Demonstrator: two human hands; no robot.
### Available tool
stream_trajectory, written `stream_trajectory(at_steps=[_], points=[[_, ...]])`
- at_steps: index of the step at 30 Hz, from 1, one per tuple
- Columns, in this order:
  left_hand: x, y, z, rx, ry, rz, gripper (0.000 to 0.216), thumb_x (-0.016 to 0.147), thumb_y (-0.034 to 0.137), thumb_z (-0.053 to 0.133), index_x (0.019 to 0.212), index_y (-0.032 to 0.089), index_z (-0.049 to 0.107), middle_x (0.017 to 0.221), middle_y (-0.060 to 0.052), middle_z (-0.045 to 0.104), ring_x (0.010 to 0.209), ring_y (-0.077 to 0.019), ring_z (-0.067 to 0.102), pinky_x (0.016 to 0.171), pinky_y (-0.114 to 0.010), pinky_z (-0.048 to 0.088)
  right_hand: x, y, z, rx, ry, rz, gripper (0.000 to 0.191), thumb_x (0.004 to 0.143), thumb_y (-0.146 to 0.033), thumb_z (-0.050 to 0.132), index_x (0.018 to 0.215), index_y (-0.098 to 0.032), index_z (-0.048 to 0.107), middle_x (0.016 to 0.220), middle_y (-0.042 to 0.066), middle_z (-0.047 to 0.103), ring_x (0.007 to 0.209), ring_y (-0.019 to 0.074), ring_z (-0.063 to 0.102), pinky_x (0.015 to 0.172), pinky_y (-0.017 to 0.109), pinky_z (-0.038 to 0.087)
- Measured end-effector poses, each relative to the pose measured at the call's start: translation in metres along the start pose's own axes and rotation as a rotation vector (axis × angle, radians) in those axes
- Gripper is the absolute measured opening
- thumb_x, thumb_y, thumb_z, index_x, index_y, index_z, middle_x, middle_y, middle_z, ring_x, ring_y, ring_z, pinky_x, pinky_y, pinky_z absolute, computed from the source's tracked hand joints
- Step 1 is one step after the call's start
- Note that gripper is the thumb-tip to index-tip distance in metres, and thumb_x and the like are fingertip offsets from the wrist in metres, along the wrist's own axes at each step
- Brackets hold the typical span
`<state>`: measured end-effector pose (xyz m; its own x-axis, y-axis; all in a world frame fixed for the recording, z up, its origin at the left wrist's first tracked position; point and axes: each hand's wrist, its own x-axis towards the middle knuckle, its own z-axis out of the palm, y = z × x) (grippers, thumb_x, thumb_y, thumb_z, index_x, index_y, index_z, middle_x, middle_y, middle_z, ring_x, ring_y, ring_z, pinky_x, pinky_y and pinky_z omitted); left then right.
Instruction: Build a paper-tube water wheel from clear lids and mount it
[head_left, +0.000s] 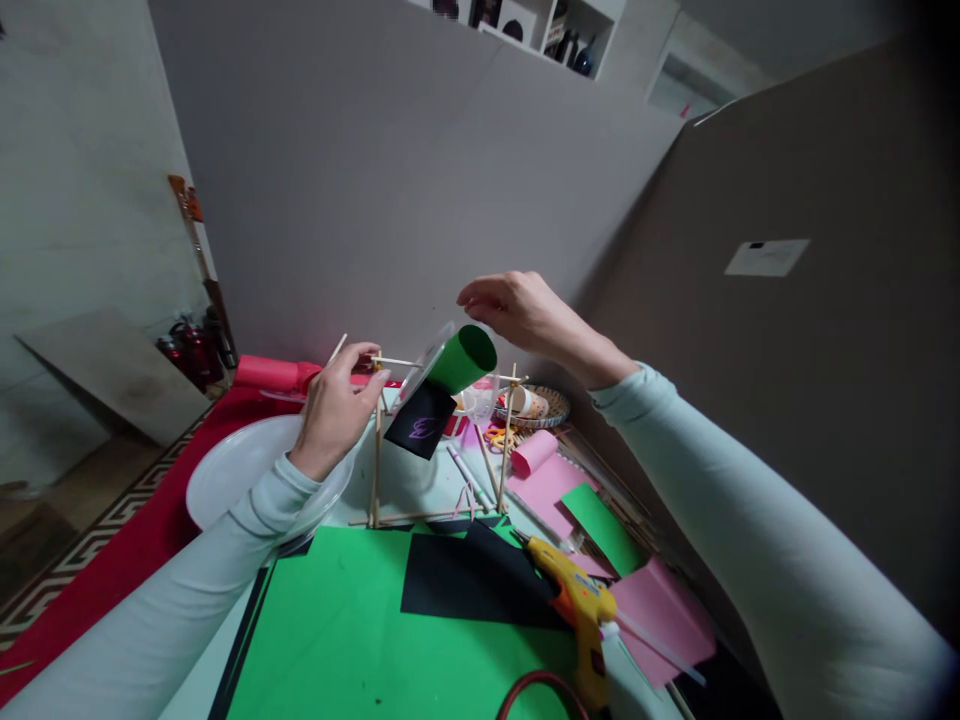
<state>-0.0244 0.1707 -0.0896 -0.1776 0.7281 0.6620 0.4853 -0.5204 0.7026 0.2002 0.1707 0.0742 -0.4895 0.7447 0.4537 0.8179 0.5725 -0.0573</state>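
My left hand is at the upper left corner of a small frame of wooden sticks, thumb and forefinger around the end of its top stick. From that stick hangs a clear plastic disc or lid, tilted, with a rolled green paper tube against it. Below the tube is a black card with a purple drawing. My right hand is raised just above the tube, fingers curled together; whatever they may pinch is too small to make out.
A yellow glue gun lies at front right on green sheet and black paper. A white plate stands left. Pink paper, orange scissors and a woven basket are right. A grey partition rises behind.
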Motion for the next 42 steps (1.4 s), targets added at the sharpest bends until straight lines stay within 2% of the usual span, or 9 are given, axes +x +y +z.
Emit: stream_trajectory(at_steps=[3, 6, 10, 15, 24, 27, 34, 38, 42], points=[[0.001, 0.002, 0.000, 0.050, -0.001, 0.034, 0.027, 0.088, 0.028, 0.066, 0.112, 0.019, 0.073, 0.119, -0.013, 0.078, 0.106, -0.0275, 0.073, 0.094, -0.042, 0.058, 0.016, -0.011, 0.003, -0.068, -0.164, 0.052, 0.031, 0.102, -0.032, 0.055, 0.115, -0.015, 0.078, 0.100, 0.012, 0.081, 0.090, 0.0213, 0.071, 0.081, 0.032, 0.050], [0.003, 0.002, 0.001, 0.080, -0.001, 0.065, 0.024, 0.088, 0.024, 0.065, 0.109, 0.019, 0.076, 0.113, -0.012, 0.080, 0.102, -0.0269, 0.073, 0.098, -0.042, 0.055, 0.023, -0.023, 0.011, -0.146, -0.226, 0.076, 0.039, 0.097, -0.045, 0.061, 0.115, -0.015, 0.078, 0.103, 0.018, 0.079, 0.092, 0.0287, 0.071, 0.077, 0.037, 0.051], [0.006, 0.002, 0.003, 0.097, 0.005, 0.083, 0.024, 0.089, 0.023, 0.064, 0.108, 0.019, 0.078, 0.111, -0.011, 0.080, 0.098, -0.0258, 0.073, 0.094, -0.039, 0.055, 0.026, -0.032, 0.023, -0.198, -0.249, 0.096, 0.038, 0.089, -0.035, 0.065, 0.118, -0.015, 0.078, 0.104, 0.019, 0.078, 0.090, 0.0300, 0.072, 0.074, 0.037, 0.052], [0.012, 0.000, 0.009, 0.119, -0.018, 0.059, 0.025, 0.086, 0.022, 0.067, 0.107, 0.021, 0.080, 0.100, -0.009, 0.080, 0.075, -0.0215, 0.068, 0.079, -0.035, 0.054, 0.031, -0.030, 0.030, -0.205, -0.258, 0.112, 0.034, 0.083, -0.022, 0.064, 0.113, -0.017, 0.079, 0.101, 0.016, 0.079, 0.090, 0.0262, 0.072, 0.077, 0.034, 0.054], [0.022, -0.005, 0.019, 0.128, -0.065, 0.066, 0.016, 0.086, 0.021, 0.067, 0.088, 0.024, 0.082, 0.090, -0.007, 0.080, 0.081, -0.0242, 0.070, 0.078, -0.035, 0.052, 0.035, -0.037, 0.035, -0.141, -0.246, 0.074, 0.034, 0.079, -0.015, 0.062, 0.107, -0.016, 0.081, 0.100, 0.016, 0.080, 0.089, 0.0271, 0.071, 0.076, 0.034, 0.053], [0.024, -0.005, 0.020, 0.130, -0.060, 0.070, 0.016, 0.086, 0.023, 0.067, 0.084, 0.025, 0.083, 0.082, -0.006, 0.079, 0.076, -0.0232, 0.068, 0.072, -0.034, 0.050, 0.036, -0.040, 0.036, -0.121, -0.233, 0.064, 0.034, 0.079, -0.015, 0.060, 0.106, -0.017, 0.080, 0.099, 0.014, 0.079, 0.087, 0.0261, 0.071, 0.074, 0.034, 0.052], [0.022, -0.004, 0.024, 0.126, -0.027, 0.074, 0.019, 0.088, 0.029, 0.065, 0.083, 0.021, 0.082, 0.083, -0.009, 0.079, 0.072, -0.0229, 0.068, 0.071, -0.033, 0.049, 0.032, -0.050, 0.041, -0.136, -0.191, 0.031, 0.035, 0.081, -0.017, 0.061, 0.113, -0.015, 0.076, 0.106, 0.016, 0.077, 0.092, 0.0278, 0.070, 0.072, 0.035, 0.050], [0.020, -0.004, 0.023, 0.140, -0.028, 0.076, 0.021, 0.089, 0.035, 0.065, 0.082, 0.021, 0.080, 0.078, -0.006, 0.076, 0.066, -0.0204, 0.063, 0.066, -0.031, 0.046, 0.023, -0.063, 0.038, -0.187, -0.204, 0.027, 0.033, 0.084, -0.015, 0.061, 0.114, -0.016, 0.075, 0.107, 0.017, 0.077, 0.091, 0.0275, 0.071, 0.070, 0.034, 0.048], [0.019, -0.001, 0.018, 0.161, -0.054, 0.074, 0.023, 0.087, 0.039, 0.067, 0.078, 0.021, 0.078, 0.070, -0.003, 0.069, 0.062, -0.0186, 0.057, 0.061, -0.029, 0.040, 0.014, -0.070, 0.032, -0.216, -0.199, 0.004, 0.036, 0.091, -0.025, 0.062, 0.126, -0.016, 0.069, 0.110, 0.017, 0.076, 0.089, 0.0273, 0.071, 0.069, 0.034, 0.048]])
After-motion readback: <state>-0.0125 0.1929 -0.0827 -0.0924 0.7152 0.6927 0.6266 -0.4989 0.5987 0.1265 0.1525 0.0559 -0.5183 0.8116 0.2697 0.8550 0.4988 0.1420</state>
